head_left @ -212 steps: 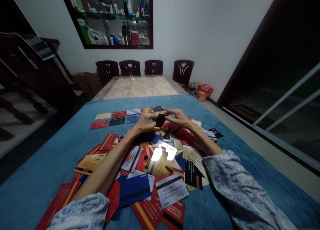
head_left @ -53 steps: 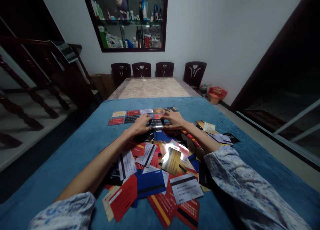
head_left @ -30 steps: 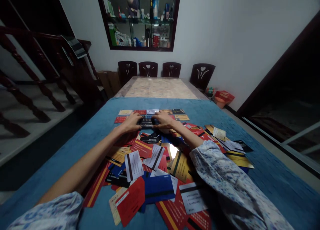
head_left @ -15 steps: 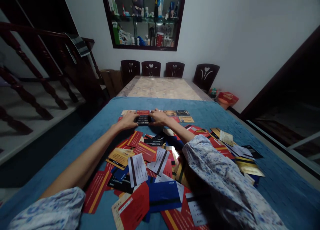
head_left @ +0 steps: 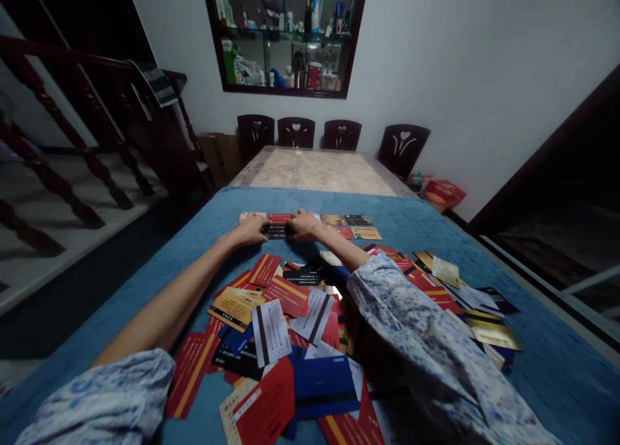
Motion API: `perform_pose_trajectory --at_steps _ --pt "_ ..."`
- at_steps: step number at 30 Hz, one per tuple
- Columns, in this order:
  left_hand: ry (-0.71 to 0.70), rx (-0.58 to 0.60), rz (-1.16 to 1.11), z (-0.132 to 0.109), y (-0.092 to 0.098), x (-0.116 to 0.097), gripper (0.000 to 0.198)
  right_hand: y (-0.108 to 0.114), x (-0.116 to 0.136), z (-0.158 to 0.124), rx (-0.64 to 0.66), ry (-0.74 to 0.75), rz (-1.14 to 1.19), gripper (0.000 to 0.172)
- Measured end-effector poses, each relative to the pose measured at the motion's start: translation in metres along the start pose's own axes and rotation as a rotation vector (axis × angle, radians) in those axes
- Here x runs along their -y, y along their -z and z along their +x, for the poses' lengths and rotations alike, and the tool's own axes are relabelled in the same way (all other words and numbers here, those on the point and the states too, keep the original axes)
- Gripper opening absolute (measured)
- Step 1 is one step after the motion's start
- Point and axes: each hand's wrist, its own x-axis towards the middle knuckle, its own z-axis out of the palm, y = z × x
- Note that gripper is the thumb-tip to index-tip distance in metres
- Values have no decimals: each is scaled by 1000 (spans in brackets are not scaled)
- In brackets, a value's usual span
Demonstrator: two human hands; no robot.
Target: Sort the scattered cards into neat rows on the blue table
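Observation:
Both arms reach far forward over a blue cloth. My left hand and my right hand pinch the two ends of a black card, held flat among the rows of cards laid out at the far end. Fingers of both hands are curled onto the card's edges. Between my arms and towards me lies a loose heap of cards in red, blue, black, white and gold.
More loose cards spread to the right of my right sleeve. Beyond the cloth lie a marble tabletop and several dark chairs by the wall. A stair railing runs along the left; a glass-fronted shelf hangs above.
Both hands have carried the black card from above the heap forward and to the left, down onto the laid-out rows. My head has leaned forward and turned left.

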Motion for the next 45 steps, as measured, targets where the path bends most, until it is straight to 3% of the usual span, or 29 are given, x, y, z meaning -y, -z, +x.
perform_pose_trajectory --at_steps 22,34,38,45 --pt "-25 51 -27 -2 -2 -3 56 1 4 2 25 -55 39 40" --pt "-84 -166 -66 -21 -12 5 46 2 1 -5 -17 -23 8 46" --pt "-95 -236 -99 -36 -14 6 38 3 2 -15 -97 44 63 43" --pt "-116 -271 -115 -69 -20 2 35 -13 9 -28 -243 294 221 43"
